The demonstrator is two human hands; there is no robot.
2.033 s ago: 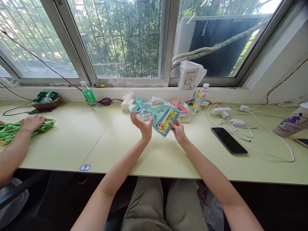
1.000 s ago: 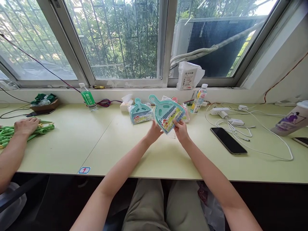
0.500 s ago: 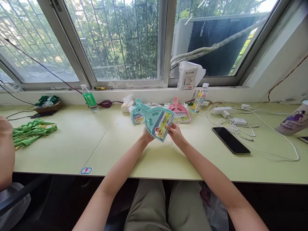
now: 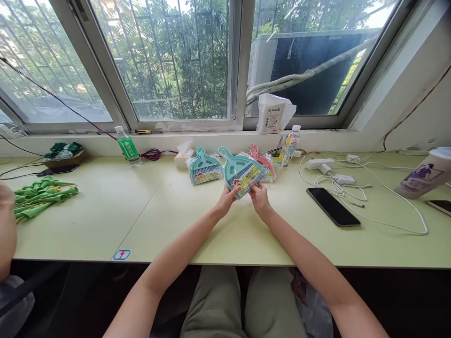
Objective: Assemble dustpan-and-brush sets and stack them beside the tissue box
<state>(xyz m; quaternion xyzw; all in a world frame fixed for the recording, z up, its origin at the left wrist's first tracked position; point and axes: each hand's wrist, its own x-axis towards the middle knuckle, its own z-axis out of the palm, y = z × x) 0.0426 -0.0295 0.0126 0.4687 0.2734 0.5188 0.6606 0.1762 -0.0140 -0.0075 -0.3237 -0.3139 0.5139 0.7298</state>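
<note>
Both my hands hold a teal mini dustpan-and-brush set [image 4: 240, 170] in clear wrapping, its handle pointing up and to the left. My left hand [image 4: 227, 201] grips the lower left edge, thumb in front. At the lower right edge, my right hand [image 4: 260, 198] pinches the pack between thumb and fingers. Behind it to the left, a second teal dustpan set [image 4: 204, 168] lies wrapped on the table. A pink dustpan set [image 4: 263, 162] sits behind to the right, partly hidden by the held one.
A black phone [image 4: 333, 206] and white cables [image 4: 340, 187] lie to the right, near a tilted tumbler [image 4: 421, 174]. Two bottles, a green-labelled one [image 4: 128, 148] and a yellowish one [image 4: 289, 146], stand along the back. Green rolled items [image 4: 45, 197] lie left, beside another person's arm [image 4: 6, 230].
The held teal set has turned, its handle now pointing more upward, and has shifted slightly right. My left hand has moved from behind it to the lower left edge. The view has shifted slightly.
</note>
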